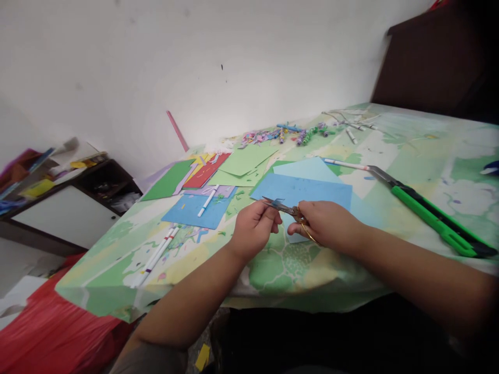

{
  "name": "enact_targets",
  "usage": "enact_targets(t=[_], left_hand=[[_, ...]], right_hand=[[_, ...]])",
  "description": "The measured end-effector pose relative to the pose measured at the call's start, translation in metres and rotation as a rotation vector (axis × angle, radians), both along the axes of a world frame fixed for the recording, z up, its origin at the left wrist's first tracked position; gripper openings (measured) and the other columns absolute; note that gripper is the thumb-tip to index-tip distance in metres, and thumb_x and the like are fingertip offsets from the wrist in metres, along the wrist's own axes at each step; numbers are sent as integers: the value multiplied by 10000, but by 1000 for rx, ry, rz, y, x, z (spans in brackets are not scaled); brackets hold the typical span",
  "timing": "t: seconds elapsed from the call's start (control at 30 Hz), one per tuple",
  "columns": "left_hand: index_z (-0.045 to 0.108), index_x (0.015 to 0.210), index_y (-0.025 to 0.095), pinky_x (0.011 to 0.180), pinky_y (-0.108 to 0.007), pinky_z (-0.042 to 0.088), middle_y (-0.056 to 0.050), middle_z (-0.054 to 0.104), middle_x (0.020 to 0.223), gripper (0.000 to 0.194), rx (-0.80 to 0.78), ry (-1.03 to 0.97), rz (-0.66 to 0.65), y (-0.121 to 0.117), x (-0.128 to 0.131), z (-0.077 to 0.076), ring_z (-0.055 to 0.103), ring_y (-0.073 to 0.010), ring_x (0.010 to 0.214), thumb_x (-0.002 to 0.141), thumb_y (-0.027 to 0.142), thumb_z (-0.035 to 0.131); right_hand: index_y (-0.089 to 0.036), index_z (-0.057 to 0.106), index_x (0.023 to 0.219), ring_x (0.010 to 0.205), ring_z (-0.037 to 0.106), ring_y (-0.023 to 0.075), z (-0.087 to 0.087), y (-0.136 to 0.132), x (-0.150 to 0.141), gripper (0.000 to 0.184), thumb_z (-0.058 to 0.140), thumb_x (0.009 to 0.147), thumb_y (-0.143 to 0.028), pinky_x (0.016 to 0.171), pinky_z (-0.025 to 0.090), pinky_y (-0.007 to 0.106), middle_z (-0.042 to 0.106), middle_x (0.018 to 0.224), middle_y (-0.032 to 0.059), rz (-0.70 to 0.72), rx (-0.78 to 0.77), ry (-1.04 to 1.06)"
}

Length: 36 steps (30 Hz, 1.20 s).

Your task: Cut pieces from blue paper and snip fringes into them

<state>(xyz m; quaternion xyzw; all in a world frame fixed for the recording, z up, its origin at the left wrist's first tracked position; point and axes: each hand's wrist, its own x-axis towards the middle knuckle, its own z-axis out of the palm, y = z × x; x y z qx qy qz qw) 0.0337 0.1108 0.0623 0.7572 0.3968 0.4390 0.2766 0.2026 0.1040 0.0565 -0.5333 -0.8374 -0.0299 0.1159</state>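
Scissors (286, 209) were held in the right hand (333, 223), whose fingers were clenched about the gold-coloured handle loops, over the near part of the bench (280, 280). Their long axis was set crosswise, with the loops to the right and the tips pointed left and slightly away from the body. At the tip end of the scissors the left hand (252, 227) was placed, nearer to the blades than the right; its fingers were curled in close beside the metal, and a small blue scrap (279, 201) was seen at the blades, though whether it was gripped there could not be told. Just beyond the scissors a blue sheet (312, 188) was spread, partly overlapping a paler one (317, 169). Left of the scissors, a white marker (208, 201) was laid across a second blue sheet (177, 210). Right of the scissors, well apart, a green cutter (429, 213) was laid aslant.
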Motion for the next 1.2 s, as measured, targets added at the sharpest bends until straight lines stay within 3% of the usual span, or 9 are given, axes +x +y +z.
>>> enact_targets(t=[0.37, 0.73, 1.0, 1.1, 1.2], left_hand=[[518, 601, 161, 502, -191, 398, 44, 506, 467, 271, -48, -53, 13, 1, -1, -4, 484, -63, 451, 814, 299, 423], [518, 588, 160, 547, -207, 395, 39, 506, 472, 294, -46, -88, -34, 3, -1, -1, 487, -66, 476, 817, 317, 423], [533, 688, 154, 495, -208, 413, 37, 544, 535, 203, -168, -423, 7, 11, 0, -4, 493, -60, 440, 764, 340, 506], [520, 799, 170, 417, -195, 390, 40, 560, 566, 171, -301, -561, -55, 16, 0, -4, 495, -64, 412, 744, 332, 526], [516, 853, 175, 377, -176, 359, 52, 539, 532, 182, -426, -584, -127, 18, 1, -4, 477, -59, 379, 735, 312, 534]], right_hand=[[-159, 513, 777, 630, 563, 198, 0, 1, 2, 427, 412, 755, -573, 482, 217, 261, 620, 704, 58, 3, 22, 44], [-196, 454, 725, 546, 448, 133, 6, -1, 3, 362, 459, 716, -558, 470, 241, 230, 529, 620, -4, 56, -66, 229], [-207, 392, 635, 524, 398, 130, 3, 10, 11, 376, 426, 713, -574, 471, 246, 241, 479, 589, -4, 0, -103, 298], [-206, 406, 630, 552, 411, 142, 1, 18, 15, 363, 424, 716, -558, 500, 275, 257, 480, 604, 6, -74, -120, 429], [-203, 430, 661, 544, 429, 145, 1, 23, 19, 406, 360, 734, -597, 537, 315, 279, 474, 576, 4, -90, -271, 817]])
